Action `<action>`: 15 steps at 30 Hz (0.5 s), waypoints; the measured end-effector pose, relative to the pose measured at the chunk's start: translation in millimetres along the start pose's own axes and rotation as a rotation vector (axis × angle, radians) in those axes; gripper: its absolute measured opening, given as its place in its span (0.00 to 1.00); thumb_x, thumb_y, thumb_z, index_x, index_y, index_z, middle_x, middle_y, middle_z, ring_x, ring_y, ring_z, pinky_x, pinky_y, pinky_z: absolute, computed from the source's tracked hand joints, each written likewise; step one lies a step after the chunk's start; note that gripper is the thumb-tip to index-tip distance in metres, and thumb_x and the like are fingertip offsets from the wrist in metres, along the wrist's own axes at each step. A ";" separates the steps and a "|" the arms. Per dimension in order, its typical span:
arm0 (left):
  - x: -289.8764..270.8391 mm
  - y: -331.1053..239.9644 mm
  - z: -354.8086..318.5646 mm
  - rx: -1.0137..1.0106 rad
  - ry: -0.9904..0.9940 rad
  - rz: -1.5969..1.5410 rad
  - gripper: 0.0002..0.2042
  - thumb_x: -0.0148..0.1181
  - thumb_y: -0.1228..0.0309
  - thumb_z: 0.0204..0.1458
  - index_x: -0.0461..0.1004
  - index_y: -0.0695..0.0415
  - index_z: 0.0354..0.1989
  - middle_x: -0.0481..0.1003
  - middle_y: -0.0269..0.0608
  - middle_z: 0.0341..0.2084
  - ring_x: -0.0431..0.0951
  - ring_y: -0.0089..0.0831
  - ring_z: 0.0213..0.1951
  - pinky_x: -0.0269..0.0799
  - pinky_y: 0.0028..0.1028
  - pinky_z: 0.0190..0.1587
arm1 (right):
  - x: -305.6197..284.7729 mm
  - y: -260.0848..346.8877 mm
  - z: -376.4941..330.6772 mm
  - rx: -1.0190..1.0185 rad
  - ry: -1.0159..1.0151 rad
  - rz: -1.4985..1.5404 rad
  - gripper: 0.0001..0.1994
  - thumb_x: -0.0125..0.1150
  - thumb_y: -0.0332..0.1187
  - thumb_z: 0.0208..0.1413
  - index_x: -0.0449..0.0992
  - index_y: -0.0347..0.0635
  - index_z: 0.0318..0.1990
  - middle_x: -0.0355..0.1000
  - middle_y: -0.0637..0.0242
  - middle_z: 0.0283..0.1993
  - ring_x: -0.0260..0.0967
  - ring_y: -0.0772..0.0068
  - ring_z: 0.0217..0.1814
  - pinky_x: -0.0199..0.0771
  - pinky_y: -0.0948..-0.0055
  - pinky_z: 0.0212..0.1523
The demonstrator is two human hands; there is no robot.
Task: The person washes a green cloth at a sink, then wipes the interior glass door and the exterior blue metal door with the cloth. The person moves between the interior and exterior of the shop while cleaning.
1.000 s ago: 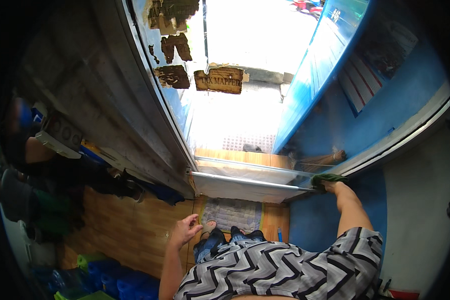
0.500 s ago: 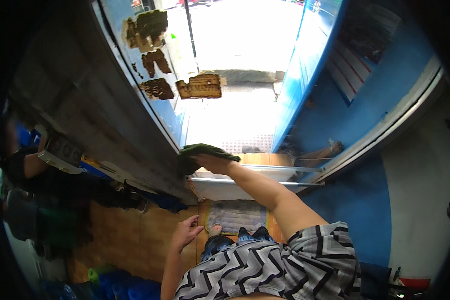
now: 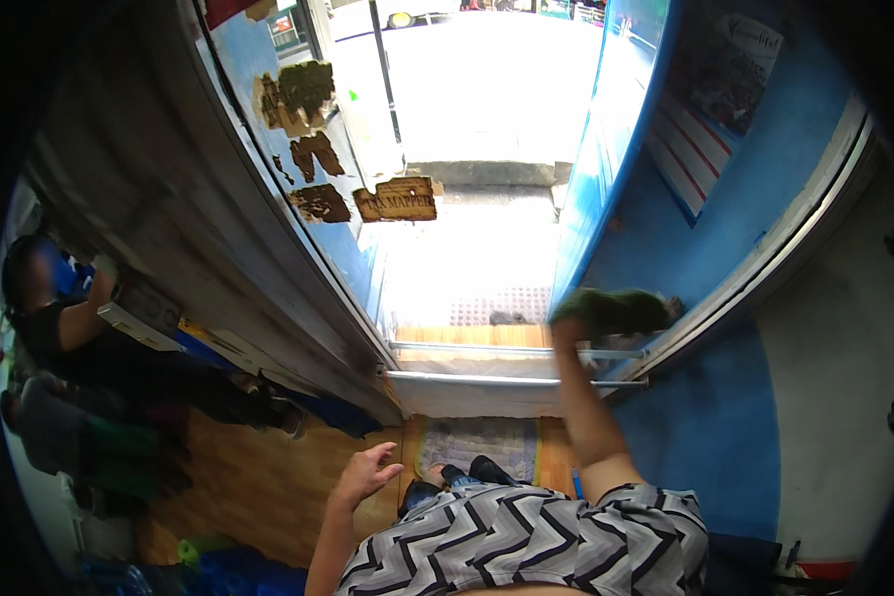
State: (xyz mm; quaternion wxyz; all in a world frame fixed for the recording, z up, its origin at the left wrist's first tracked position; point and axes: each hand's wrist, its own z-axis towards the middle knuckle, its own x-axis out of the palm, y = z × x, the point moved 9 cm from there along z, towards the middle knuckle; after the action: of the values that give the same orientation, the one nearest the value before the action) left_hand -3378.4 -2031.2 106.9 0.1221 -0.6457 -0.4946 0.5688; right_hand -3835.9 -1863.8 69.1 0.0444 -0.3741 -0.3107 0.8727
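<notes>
Green cloth (image 3: 621, 313): we are holding it out to our right, above the right part of the rods; it is showing blurred, so we cannot tell if it is touching anything.
Zigzag shirt (image 3: 526, 541): we are wearing it in black, grey and white.
Left hand (image 3: 368, 475): we are holding nothing in it, its fingers parting in a loose curl above the wooden floor (image 3: 238, 477).
Quilted mat (image 3: 482, 437): it is lying just before the doorway, our feet resting at its near edge.
Right hand (image 3: 568, 330): we are gripping the cloth, which is covering most of our fingers.
Pale rods (image 3: 467, 378): two are spanning the doorway, a whitish sheet (image 3: 467, 398) hanging below the nearer one.
Blue door (image 3: 621, 139): it is standing open beyond, on the right.
</notes>
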 end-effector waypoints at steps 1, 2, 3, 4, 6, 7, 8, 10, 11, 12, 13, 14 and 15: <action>2.2 -3.7 4.7 0.020 0.023 -0.011 0.25 0.65 0.63 0.46 0.70 0.61 0.52 0.76 0.55 0.42 0.78 0.43 0.44 0.73 0.33 0.46 | -72.1 18.3 10.0 0.062 -0.247 0.548 0.18 0.56 0.40 0.48 0.77 0.40 0.44 0.72 0.59 0.47 0.68 0.65 0.48 0.64 0.64 0.55; 1.7 -10.5 9.4 0.071 0.029 0.018 0.25 0.65 0.63 0.46 0.70 0.61 0.52 0.76 0.54 0.42 0.78 0.42 0.43 0.73 0.32 0.46 | -150.6 33.7 18.5 -0.007 -0.523 1.055 0.17 0.57 0.39 0.47 0.76 0.40 0.43 0.72 0.59 0.47 0.68 0.64 0.49 0.64 0.64 0.55; 2.3 -17.3 15.1 0.111 0.045 0.041 0.25 0.65 0.64 0.46 0.70 0.61 0.52 0.77 0.53 0.41 0.78 0.41 0.43 0.73 0.32 0.46 | -219.1 41.7 32.2 -0.098 -0.667 1.159 0.16 0.57 0.39 0.46 0.76 0.41 0.42 0.72 0.60 0.46 0.68 0.62 0.49 0.65 0.64 0.54; 3.3 -24.2 19.7 0.149 0.065 0.071 0.24 0.65 0.64 0.47 0.70 0.61 0.52 0.77 0.52 0.41 0.78 0.39 0.43 0.73 0.31 0.46 | -283.3 48.8 46.2 -0.223 -0.730 1.171 0.16 0.57 0.38 0.45 0.76 0.41 0.41 0.72 0.60 0.46 0.68 0.61 0.50 0.65 0.64 0.54; -3.0 -41.4 28.5 0.230 0.042 0.121 0.24 0.65 0.64 0.47 0.70 0.62 0.52 0.77 0.53 0.40 0.78 0.41 0.43 0.73 0.32 0.46 | -393.3 46.0 81.4 -0.445 -0.783 1.203 0.19 0.56 0.33 0.45 0.72 0.45 0.48 0.69 0.58 0.51 0.65 0.55 0.53 0.66 0.63 0.52; -6.1 -51.7 33.8 0.269 0.025 0.154 0.24 0.65 0.63 0.47 0.69 0.62 0.52 0.77 0.54 0.40 0.78 0.41 0.43 0.73 0.32 0.46 | -428.7 44.1 99.5 -0.589 -0.653 1.210 0.25 0.54 0.29 0.45 0.68 0.49 0.56 0.66 0.56 0.56 0.63 0.51 0.55 0.66 0.62 0.51; -9.2 -56.5 36.7 0.255 0.014 0.143 0.25 0.65 0.63 0.47 0.70 0.62 0.51 0.77 0.55 0.39 0.79 0.42 0.42 0.73 0.32 0.46 | -448.1 8.3 109.7 -0.597 -0.741 1.267 0.25 0.55 0.28 0.45 0.69 0.48 0.55 0.66 0.56 0.55 0.64 0.53 0.55 0.66 0.60 0.52; -11.7 -64.4 40.6 0.235 0.032 0.153 0.25 0.66 0.63 0.46 0.70 0.62 0.51 0.77 0.55 0.39 0.78 0.42 0.43 0.73 0.33 0.46 | -454.2 -43.2 132.2 -0.680 -0.668 1.161 0.22 0.57 0.27 0.43 0.72 0.46 0.51 0.71 0.58 0.48 0.69 0.58 0.49 0.68 0.61 0.51; -12.3 -68.3 41.8 0.243 0.033 0.158 0.25 0.66 0.63 0.46 0.70 0.62 0.51 0.77 0.55 0.39 0.78 0.43 0.43 0.73 0.33 0.46 | -450.8 -91.1 138.1 -0.651 -0.861 1.118 0.18 0.59 0.29 0.42 0.75 0.45 0.45 0.73 0.61 0.41 0.71 0.61 0.40 0.72 0.65 0.46; -12.3 -69.1 41.7 0.232 0.045 0.166 0.25 0.66 0.62 0.47 0.69 0.61 0.52 0.77 0.54 0.40 0.78 0.43 0.43 0.73 0.33 0.46 | -431.3 -142.2 149.2 -0.534 -0.914 1.115 0.15 0.58 0.32 0.44 0.76 0.48 0.42 0.74 0.60 0.40 0.71 0.61 0.43 0.71 0.63 0.47; -11.9 -66.4 41.7 0.206 0.058 0.167 0.25 0.65 0.62 0.47 0.70 0.60 0.52 0.77 0.54 0.40 0.78 0.43 0.43 0.73 0.33 0.46 | -404.6 -188.0 159.5 -0.407 -0.875 1.001 0.15 0.59 0.32 0.42 0.76 0.47 0.42 0.74 0.60 0.41 0.71 0.61 0.44 0.73 0.66 0.44; -10.6 -63.5 41.1 0.182 0.071 0.176 0.25 0.65 0.61 0.47 0.70 0.60 0.52 0.77 0.54 0.40 0.78 0.43 0.43 0.73 0.33 0.46 | -372.7 -242.6 160.2 -0.275 -0.853 0.928 0.19 0.58 0.35 0.46 0.74 0.44 0.49 0.71 0.58 0.51 0.68 0.55 0.54 0.63 0.55 0.57; -9.9 -58.5 40.4 0.152 0.080 0.197 0.25 0.65 0.61 0.47 0.70 0.60 0.52 0.77 0.53 0.40 0.78 0.43 0.43 0.73 0.33 0.46 | -350.0 -294.0 165.0 -0.056 -0.934 0.732 0.20 0.55 0.37 0.50 0.72 0.44 0.52 0.69 0.55 0.54 0.65 0.55 0.56 0.59 0.55 0.60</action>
State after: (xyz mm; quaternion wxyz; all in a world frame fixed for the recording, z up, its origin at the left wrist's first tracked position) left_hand -3440.9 -2027.2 142.1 0.1339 -0.7023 -0.3791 0.5875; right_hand -3743.0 -1820.2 544.1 -0.4108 -0.0345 -0.1710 0.8949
